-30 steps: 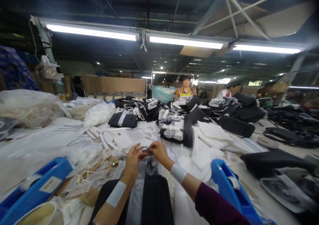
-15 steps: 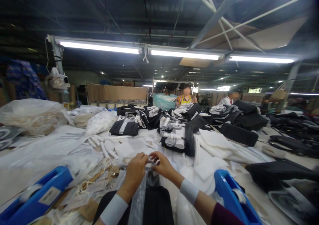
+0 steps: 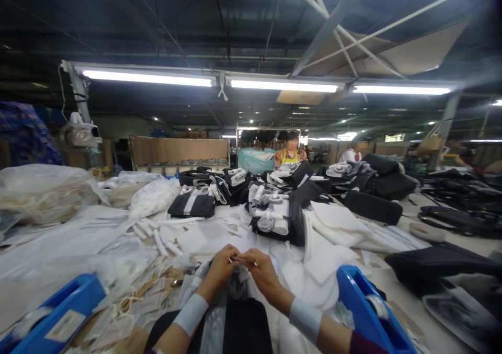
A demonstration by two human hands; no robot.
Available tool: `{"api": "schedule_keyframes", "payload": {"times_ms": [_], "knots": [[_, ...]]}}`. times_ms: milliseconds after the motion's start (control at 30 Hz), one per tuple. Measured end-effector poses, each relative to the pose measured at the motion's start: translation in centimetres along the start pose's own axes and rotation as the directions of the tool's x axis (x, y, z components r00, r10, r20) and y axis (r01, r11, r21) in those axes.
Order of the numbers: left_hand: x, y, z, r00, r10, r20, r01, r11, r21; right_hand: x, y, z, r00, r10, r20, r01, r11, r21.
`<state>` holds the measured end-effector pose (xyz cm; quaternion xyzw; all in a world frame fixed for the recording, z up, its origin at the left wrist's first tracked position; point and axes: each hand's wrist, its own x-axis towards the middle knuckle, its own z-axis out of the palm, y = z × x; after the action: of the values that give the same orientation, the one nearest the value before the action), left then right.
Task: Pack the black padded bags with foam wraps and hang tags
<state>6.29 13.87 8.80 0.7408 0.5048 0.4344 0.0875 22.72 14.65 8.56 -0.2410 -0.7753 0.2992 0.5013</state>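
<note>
Factory desk [image 3: 408,312] strewn with white padding [image 3: 329,228]; left hand [image 3: 219,273] and right hand [image 3: 264,278] fingers narrowly pinch a light, flimsy strip [image 3: 243,260] by its ends.

The sliver [image 3: 243,260] pinched between the left grip [image 3: 218,273] and right grip [image 3: 265,281] is too small to tell.

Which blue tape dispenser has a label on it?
The dispenser near the left hand has a pale label; the other dispenser, near the right hand, shows none.
</note>
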Motion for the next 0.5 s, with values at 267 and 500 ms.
{"api": "schedule_keyframes", "payload": {"times_ms": [267,500], "knots": [[0.1,0.7,1.1,0.997,-0.066,-0.030,0.068,0.996,0.064,-0.2,-1.5,-0.8,0.991,-0.064,0.116,0.087,0.974,-0.208],[-2.4,1.2,-4.3,0.983,-0.165,-0.084,0.168,0.985,0.029,-2.7,0.5,-5.6,0.953,-0.009,0.302,0.132,0.911,-0.390]]}}
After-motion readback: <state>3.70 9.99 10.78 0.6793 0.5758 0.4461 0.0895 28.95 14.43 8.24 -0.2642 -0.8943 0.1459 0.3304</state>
